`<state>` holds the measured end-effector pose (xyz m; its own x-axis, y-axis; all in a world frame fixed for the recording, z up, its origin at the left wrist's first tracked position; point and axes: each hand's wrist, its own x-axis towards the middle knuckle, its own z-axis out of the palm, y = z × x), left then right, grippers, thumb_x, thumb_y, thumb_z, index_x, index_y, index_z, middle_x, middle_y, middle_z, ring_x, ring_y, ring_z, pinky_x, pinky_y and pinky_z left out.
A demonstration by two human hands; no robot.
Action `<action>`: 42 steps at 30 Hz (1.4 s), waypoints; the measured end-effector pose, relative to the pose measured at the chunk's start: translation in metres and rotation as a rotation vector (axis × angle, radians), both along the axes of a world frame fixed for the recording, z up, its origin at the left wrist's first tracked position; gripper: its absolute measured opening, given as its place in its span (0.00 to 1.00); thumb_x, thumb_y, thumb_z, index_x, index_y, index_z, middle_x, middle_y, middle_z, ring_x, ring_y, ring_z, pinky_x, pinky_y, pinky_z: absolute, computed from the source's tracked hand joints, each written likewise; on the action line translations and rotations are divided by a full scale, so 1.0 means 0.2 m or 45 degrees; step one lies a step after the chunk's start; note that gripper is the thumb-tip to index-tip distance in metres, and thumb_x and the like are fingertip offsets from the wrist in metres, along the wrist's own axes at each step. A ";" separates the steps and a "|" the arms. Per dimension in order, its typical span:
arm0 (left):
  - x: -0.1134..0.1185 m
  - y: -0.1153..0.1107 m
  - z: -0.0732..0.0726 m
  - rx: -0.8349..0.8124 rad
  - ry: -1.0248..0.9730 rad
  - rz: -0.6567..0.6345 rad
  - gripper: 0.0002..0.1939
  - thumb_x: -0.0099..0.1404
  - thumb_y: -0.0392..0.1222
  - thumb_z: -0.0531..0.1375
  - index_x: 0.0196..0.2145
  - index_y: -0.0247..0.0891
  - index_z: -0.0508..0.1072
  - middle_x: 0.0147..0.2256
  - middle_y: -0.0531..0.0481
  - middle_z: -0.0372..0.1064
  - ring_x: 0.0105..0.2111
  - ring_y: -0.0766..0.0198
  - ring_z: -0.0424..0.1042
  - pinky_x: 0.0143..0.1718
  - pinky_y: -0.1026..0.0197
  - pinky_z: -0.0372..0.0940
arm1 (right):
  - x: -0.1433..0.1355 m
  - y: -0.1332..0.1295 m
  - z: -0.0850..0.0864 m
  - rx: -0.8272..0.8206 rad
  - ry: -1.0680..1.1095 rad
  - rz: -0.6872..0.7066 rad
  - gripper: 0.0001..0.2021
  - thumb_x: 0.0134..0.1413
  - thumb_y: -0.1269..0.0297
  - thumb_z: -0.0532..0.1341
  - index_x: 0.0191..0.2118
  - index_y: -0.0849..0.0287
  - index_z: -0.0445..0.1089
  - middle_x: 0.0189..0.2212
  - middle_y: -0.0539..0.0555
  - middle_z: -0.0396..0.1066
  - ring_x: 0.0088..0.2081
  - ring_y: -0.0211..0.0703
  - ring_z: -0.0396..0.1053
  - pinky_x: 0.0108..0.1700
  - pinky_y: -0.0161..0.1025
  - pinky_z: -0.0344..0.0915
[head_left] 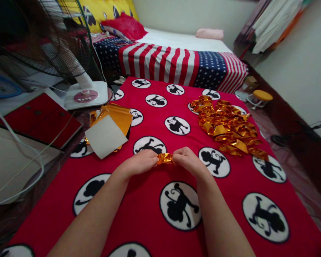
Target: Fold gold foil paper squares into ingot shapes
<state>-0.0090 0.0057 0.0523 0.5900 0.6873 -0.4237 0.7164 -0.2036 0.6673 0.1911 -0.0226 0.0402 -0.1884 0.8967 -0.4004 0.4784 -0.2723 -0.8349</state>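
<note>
Head view: left hand [144, 160] and right hand [186, 159] pinched on opposite ends of a gold foil piece [165, 158], low over the red cloth [139, 221]. Good handling, I'd judge: matched pressure at both ends, wrists level, middle left uncrushed; a hard tug could tear it. Crinkled foil pieces [230, 128] heaped to the right; loose gold sheets [123, 119] to the left, a pale square [106, 136] on top. Cloth patterned with monkeys in white circles. Beyond: bed [176, 41] with flag-print cover, standing fan [84, 96], yellow-topped stool [262, 95].
</note>
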 end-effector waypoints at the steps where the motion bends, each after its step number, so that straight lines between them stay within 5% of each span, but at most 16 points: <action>1: 0.00 0.00 -0.01 -0.016 -0.030 0.001 0.11 0.57 0.41 0.47 0.20 0.38 0.62 0.22 0.51 0.64 0.22 0.65 0.61 0.25 0.62 0.54 | 0.00 0.00 0.00 0.007 -0.002 -0.020 0.09 0.37 0.63 0.54 0.15 0.60 0.61 0.12 0.45 0.52 0.18 0.31 0.47 0.21 0.34 0.41; 6: -0.01 0.01 -0.04 -0.027 -0.084 0.054 0.11 0.57 0.42 0.48 0.20 0.38 0.61 0.21 0.51 0.62 0.22 0.64 0.60 0.24 0.62 0.53 | 0.00 0.00 -0.01 -0.001 0.008 0.070 0.09 0.37 0.63 0.55 0.15 0.61 0.63 0.12 0.45 0.53 0.18 0.32 0.49 0.22 0.34 0.42; 12: -0.01 0.00 -0.02 -0.044 -0.067 0.010 0.11 0.58 0.43 0.47 0.21 0.38 0.62 0.22 0.52 0.63 0.22 0.65 0.60 0.25 0.62 0.53 | 0.01 0.00 -0.01 0.031 0.077 -0.042 0.08 0.37 0.64 0.55 0.15 0.61 0.63 0.12 0.45 0.53 0.18 0.31 0.47 0.21 0.34 0.40; 18: -0.01 0.01 -0.04 -0.064 -0.124 0.058 0.10 0.56 0.43 0.48 0.20 0.38 0.60 0.20 0.52 0.60 0.21 0.66 0.58 0.24 0.61 0.51 | 0.02 0.00 0.00 -0.032 0.126 0.122 0.08 0.37 0.64 0.56 0.15 0.61 0.63 0.11 0.45 0.53 0.18 0.31 0.48 0.22 0.33 0.41; 24: -0.02 0.00 -0.01 -0.102 -0.049 -0.011 0.11 0.56 0.42 0.48 0.19 0.38 0.60 0.21 0.52 0.61 0.21 0.66 0.58 0.24 0.61 0.51 | 0.00 0.00 -0.03 -0.004 0.119 -0.023 0.08 0.36 0.65 0.55 0.15 0.61 0.63 0.11 0.45 0.53 0.17 0.30 0.47 0.21 0.34 0.39; 31: -0.01 0.02 -0.06 -0.068 -0.065 0.059 0.10 0.55 0.42 0.48 0.20 0.38 0.61 0.20 0.52 0.61 0.21 0.65 0.58 0.23 0.61 0.50 | 0.02 0.00 -0.01 -0.074 0.262 0.135 0.08 0.35 0.64 0.56 0.14 0.61 0.63 0.11 0.46 0.55 0.17 0.30 0.48 0.21 0.34 0.39; 34: -0.01 0.02 -0.05 -0.083 -0.037 0.043 0.11 0.55 0.43 0.49 0.19 0.38 0.62 0.21 0.51 0.62 0.21 0.65 0.59 0.24 0.61 0.50 | 0.01 0.01 -0.02 -0.070 0.282 0.042 0.08 0.34 0.64 0.56 0.13 0.60 0.62 0.11 0.46 0.54 0.17 0.30 0.47 0.21 0.34 0.38; 42: -0.01 -0.02 -0.02 -0.470 -0.315 0.301 0.06 0.52 0.43 0.50 0.21 0.39 0.58 0.17 0.57 0.51 0.16 0.70 0.49 0.19 0.63 0.43 | 0.01 0.01 -0.02 -0.073 0.301 0.065 0.08 0.34 0.64 0.56 0.13 0.60 0.63 0.11 0.45 0.55 0.17 0.30 0.46 0.21 0.34 0.38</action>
<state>-0.0114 0.0020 0.0485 0.5497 0.6446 -0.5313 0.5258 0.2271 0.8197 0.1926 -0.0211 0.0358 -0.3270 0.8608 -0.3900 0.2862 -0.3031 -0.9090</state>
